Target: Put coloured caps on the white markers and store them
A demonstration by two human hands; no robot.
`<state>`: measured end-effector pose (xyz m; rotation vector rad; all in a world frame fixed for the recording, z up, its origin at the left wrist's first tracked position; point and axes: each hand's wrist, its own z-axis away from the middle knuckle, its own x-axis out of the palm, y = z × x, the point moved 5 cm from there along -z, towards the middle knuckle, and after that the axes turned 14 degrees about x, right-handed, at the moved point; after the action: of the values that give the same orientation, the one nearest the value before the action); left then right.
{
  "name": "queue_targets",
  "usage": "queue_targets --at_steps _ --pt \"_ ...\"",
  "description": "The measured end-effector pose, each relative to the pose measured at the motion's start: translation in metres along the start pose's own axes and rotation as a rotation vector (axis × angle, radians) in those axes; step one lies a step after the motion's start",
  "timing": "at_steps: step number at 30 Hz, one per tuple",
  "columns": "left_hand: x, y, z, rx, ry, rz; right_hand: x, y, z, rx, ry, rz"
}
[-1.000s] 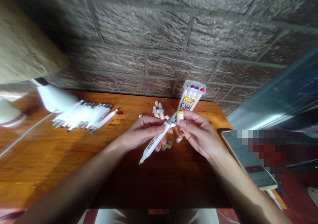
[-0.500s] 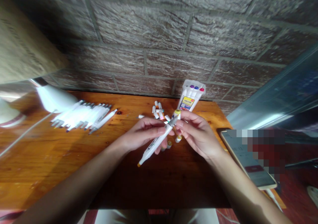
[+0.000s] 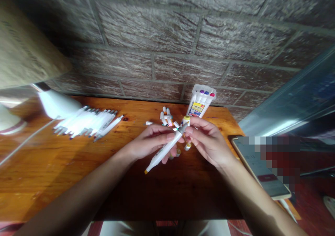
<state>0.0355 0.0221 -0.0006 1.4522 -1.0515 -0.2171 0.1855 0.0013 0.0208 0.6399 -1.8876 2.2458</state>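
Observation:
My left hand (image 3: 154,141) is closed around the barrel of a white marker (image 3: 164,150), which slants down to the left. Its lower tip is yellow-orange and bare; its grey end points up at my right hand (image 3: 206,138). Between the fingers of that hand is a white marker cap with a yellow top (image 3: 186,119), right beside the marker's grey end. Just below the hands lie another yellow-topped cap (image 3: 187,146) and a yellowish cap (image 3: 178,152). Several white caps (image 3: 167,117) in various colours are scattered behind the hands, some partly hidden.
A row of white markers (image 3: 86,122) lies at the left by a lamp (image 3: 54,100). A clear marker case (image 3: 200,101) with purple, blue and red markers stands against the brick wall (image 3: 167,68). A phone (image 3: 261,169) rests at the table's right edge.
Almost nothing differs. The marker and the yellow-topped cap have shifted very slightly, and both hands keep their hold.

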Motion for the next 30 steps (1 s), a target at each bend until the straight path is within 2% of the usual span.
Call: queue_targets --at_steps 25,30 --pt "0.0003 0.0028 0.0006 -0.005 0.002 0.0 0.0002 -0.0021 0.0 0.0 0.018 -0.012" --pt "-0.0015 0.0065 0.0004 0.07 0.041 0.048 0.0003 -0.0031 0.0004 -0.007 0.018 -0.004"
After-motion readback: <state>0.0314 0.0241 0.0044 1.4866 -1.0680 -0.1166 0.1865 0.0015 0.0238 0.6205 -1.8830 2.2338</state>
